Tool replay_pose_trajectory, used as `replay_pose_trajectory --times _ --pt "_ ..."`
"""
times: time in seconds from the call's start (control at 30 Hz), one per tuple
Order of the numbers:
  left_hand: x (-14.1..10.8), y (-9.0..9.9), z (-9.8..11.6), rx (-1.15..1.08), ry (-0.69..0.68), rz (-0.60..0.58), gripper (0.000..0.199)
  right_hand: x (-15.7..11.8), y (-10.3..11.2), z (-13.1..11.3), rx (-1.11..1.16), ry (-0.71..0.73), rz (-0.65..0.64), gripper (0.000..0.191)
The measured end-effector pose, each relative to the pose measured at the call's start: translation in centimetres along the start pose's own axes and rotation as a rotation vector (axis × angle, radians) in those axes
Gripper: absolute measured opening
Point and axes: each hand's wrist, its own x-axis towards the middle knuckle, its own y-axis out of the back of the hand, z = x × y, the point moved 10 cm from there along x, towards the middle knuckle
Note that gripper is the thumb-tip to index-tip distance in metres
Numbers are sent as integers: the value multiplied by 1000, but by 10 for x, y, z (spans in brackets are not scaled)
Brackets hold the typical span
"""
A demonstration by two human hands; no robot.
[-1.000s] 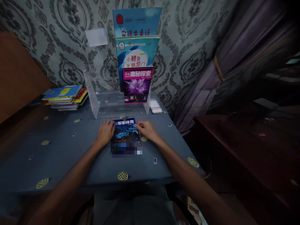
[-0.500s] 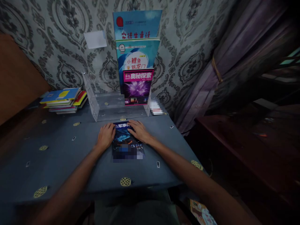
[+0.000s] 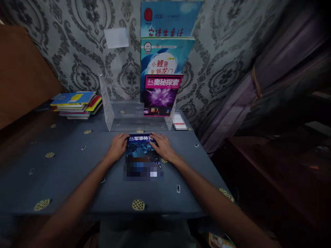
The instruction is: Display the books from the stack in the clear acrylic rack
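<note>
A dark blue book (image 3: 141,151) lies flat on the cloth-covered table, its lower part blurred out. My left hand (image 3: 118,146) rests at its upper left edge, fingers laid out, holding nothing. On the upper right part of the cover lie the fingers of my right hand (image 3: 162,146), slightly spread. Just behind the book stands a clear stepped rack (image 3: 129,123). At its right side it bears a magenta book (image 3: 161,96), a teal book (image 3: 167,57) behind that, and a taller blue book (image 3: 170,19) at the back.
A pile of books (image 3: 74,105) sits at the back left of the table (image 3: 64,182). A blurred-out small item (image 3: 179,122) lies right of the rack. Behind are a patterned wall and a purple curtain (image 3: 232,96). A dark red surface (image 3: 258,172) is at the right.
The view has shifted, so the rack and its books appear further right. My right hand has moved outward from the book's middle, uncovering more of its title.
</note>
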Motion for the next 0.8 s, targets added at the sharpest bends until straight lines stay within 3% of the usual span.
replay_pose_trajectory --times 0.5,0.8 --pt "1 -6 -8 -10 28 7 40 -3 12 -14 -72 84 59 31" --pt "0 -6 -8 6 29 8 39 -12 24 -23 55 95 150 29"
